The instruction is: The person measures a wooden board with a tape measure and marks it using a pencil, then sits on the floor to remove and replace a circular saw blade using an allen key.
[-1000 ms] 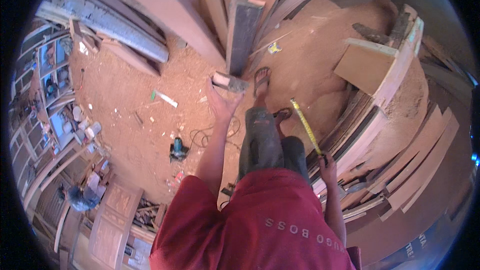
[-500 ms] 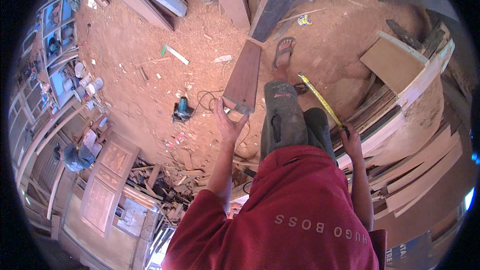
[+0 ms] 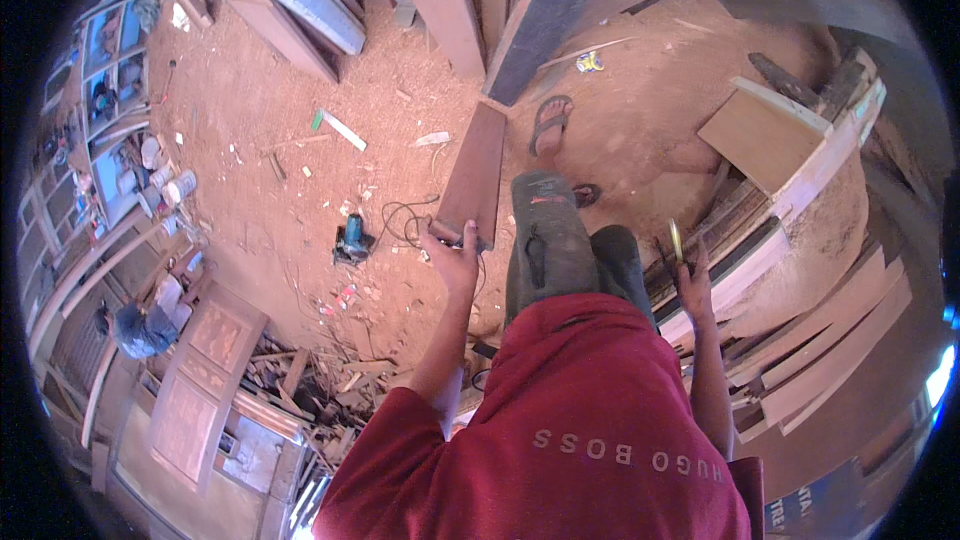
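The left hand [image 3: 452, 252] pinches the near end of a brown plank [image 3: 475, 175], its thumb toward the right edge and its fingers toward the left; the plank slants away from the person, its far end just beside the foot of a dark upright board [image 3: 545, 28], though whether the two touch I cannot tell; to the right of the plank, past the person's knees, the right hand [image 3: 692, 290] grips a tape measure [image 3: 676, 242], whose yellow blade shows as a narrow strip, some of the fingers lying loosely apart; a sandalled foot [image 3: 551, 122] stands just right of the plank's far end; left of the plank's near end a blue-green power tool [image 3: 352, 240] sits on the sawdust-covered floor [image 3: 240, 205], with a dark cable [image 3: 400, 208] looped between them; farther up and left of the plank lies a square [image 3: 344, 131] with a green handle; well left of the plank, a co-worker [image 3: 145, 328] is beside a panelled door [image 3: 190, 410].
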`<state>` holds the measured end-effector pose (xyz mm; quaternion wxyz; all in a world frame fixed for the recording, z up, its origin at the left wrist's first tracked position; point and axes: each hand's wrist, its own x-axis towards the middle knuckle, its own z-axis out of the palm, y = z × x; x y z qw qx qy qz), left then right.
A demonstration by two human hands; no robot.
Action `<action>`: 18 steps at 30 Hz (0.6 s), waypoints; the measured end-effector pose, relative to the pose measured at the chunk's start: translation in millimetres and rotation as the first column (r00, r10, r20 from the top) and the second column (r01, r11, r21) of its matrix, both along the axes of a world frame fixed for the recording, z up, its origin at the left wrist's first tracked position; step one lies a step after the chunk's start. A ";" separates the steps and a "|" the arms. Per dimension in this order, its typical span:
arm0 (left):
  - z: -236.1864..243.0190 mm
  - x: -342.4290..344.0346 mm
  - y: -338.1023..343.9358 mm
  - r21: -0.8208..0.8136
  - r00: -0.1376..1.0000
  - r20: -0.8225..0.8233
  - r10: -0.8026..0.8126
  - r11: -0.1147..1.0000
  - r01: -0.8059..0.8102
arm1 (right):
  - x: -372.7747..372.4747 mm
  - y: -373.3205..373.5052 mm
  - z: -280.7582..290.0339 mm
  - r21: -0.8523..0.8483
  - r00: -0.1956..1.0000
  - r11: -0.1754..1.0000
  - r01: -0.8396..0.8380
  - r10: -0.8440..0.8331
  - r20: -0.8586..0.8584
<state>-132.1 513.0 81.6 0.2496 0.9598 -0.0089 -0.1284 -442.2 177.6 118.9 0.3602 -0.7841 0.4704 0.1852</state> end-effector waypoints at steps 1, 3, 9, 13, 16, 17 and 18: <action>0.3 4.8 -3.2 -0.060 0.999 -0.045 0.026 0.998 -0.029 | -16.7 3.5 -0.7 0.010 0.998 0.999 0.048 -0.047 -0.029; 0.2 16.2 -10.1 -0.139 0.989 -0.134 0.063 0.987 -0.081 | -53.1 13.6 -2.4 0.030 0.983 0.987 0.158 -0.154 -0.096; -14.0 41.5 -35.1 -0.248 0.952 -0.213 0.220 0.930 -0.271 | -169.6 80.3 15.4 0.061 0.804 0.836 0.545 -0.501 -0.321; -37.3 58.4 -34.7 -0.342 0.897 -0.279 0.341 0.838 -0.425 | -222.5 146.7 22.8 -0.014 0.743 0.810 0.587 -0.545 -0.388; -56.8 57.5 -28.7 -0.308 0.870 -0.306 0.387 0.824 -0.475 | -241.6 189.7 22.2 0.003 0.698 0.740 0.672 -0.632 -0.337; -61.0 54.3 -26.2 -0.272 0.856 -0.306 0.417 0.823 -0.498 | -245.2 203.4 22.7 -0.005 0.643 0.690 0.724 -0.678 -0.357; -63.5 54.9 -24.2 -0.252 0.861 -0.299 0.411 0.836 -0.487 | -242.7 215.3 18.7 -0.089 0.580 0.682 0.725 -0.676 -0.455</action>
